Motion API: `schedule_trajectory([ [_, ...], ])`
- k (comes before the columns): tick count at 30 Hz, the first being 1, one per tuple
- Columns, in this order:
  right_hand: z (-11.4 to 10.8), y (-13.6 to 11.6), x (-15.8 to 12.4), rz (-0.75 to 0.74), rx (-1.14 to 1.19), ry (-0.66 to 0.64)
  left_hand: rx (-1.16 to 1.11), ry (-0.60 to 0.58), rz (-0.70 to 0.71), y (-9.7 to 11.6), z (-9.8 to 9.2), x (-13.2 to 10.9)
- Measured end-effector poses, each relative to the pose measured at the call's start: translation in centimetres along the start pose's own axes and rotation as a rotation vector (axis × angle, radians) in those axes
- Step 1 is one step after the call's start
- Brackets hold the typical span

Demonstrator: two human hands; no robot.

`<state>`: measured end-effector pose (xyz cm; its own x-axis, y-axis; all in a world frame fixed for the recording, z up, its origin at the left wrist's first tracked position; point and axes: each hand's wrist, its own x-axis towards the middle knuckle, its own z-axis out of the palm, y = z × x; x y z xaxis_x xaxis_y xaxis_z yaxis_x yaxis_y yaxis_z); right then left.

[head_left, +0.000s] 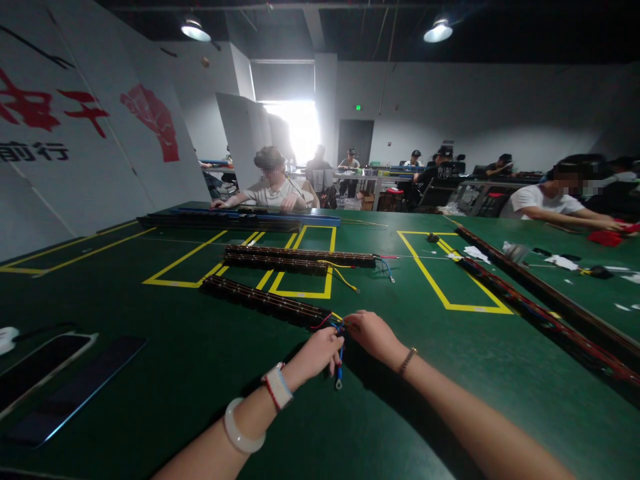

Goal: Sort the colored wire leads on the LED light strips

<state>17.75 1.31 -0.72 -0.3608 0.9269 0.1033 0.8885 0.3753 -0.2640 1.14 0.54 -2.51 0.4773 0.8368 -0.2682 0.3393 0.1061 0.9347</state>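
My left hand (320, 352) is closed around a bundle of thin wires (339, 360) with a blue wire end hanging below the fingers. My right hand (373, 333) pinches the same wires just to the right. The wires, red, blue and yellow, come out of the near end of a long dark strip (265, 301) lying on the green table (200, 373). My left wrist carries a pale bangle and a white band; my right wrist has a thin bracelet.
Two more dark strips (300, 257) with loose wires lie further back inside yellow floor-tape boxes. Long strips (550, 313) run along the right. Two flat dark panels (50, 380) lie at the left. Other people sit at the far table edge and at the right.
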Motion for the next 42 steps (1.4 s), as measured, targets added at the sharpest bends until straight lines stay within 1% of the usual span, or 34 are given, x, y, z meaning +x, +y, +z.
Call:
schedule_trajectory([
  [3,-0.3,-1.4,-0.5,-0.006,-0.205,-0.046,-0.226,-0.059,0.023,0.1,0.4,-0.1],
  [5,-0.2,-2.3,-0.8,-0.043,-0.293,-0.059,-0.368,-0.086,0.035,0.1,0.5,-0.2],
  [8,0.3,-3.3,-1.1,-0.096,-0.352,-0.071,-0.535,-0.09,0.047,-0.2,0.7,-0.2],
  [12,0.4,-3.9,-1.6,-0.095,-0.325,-0.083,-0.628,-0.052,0.049,-1.0,0.9,0.2],
  [16,-0.2,-3.6,-2.2,-0.035,-0.252,-0.067,-0.644,-0.082,0.058,-1.2,0.9,0.4],
  [19,-0.6,-3.3,-2.7,-0.034,-0.2,-0.122,-0.648,-0.09,0.05,-1.1,0.8,0.5],
  [23,-1.3,-3.4,-3.0,-0.089,-0.081,-0.204,-0.663,-0.035,0.043,-1.3,0.8,0.5],
  [26,-2.4,-3.6,-2.8,-0.077,0.055,-0.246,-0.622,0.041,-0.039,-1.6,0.8,0.7],
  [28,-3.1,-3.6,-2.6,-0.036,0.1,-0.239,-0.599,0.076,-0.066,-1.8,0.9,0.8],
  [31,-3.6,-3.3,-2.4,0.068,0.023,-0.2,-0.547,0.093,-0.053,-1.8,1.0,0.9],
  [35,-3.7,-2.5,-2.0,0.084,-0.06,-0.281,-0.477,0.1,-0.066,-1.4,1.0,0.7],
  [37,-3.8,-1.7,-1.7,0.118,-0.101,-0.237,-0.465,0.099,-0.07,-0.9,0.9,0.4],
  [40,-3.8,-0.3,-1.0,0.194,-0.192,-0.097,-0.452,0.079,-0.069,-0.2,0.7,-0.1],
  [42,-3.4,0.7,-0.4,0.218,-0.211,-0.035,-0.442,0.06,-0.072,0.2,0.5,-0.4],
])
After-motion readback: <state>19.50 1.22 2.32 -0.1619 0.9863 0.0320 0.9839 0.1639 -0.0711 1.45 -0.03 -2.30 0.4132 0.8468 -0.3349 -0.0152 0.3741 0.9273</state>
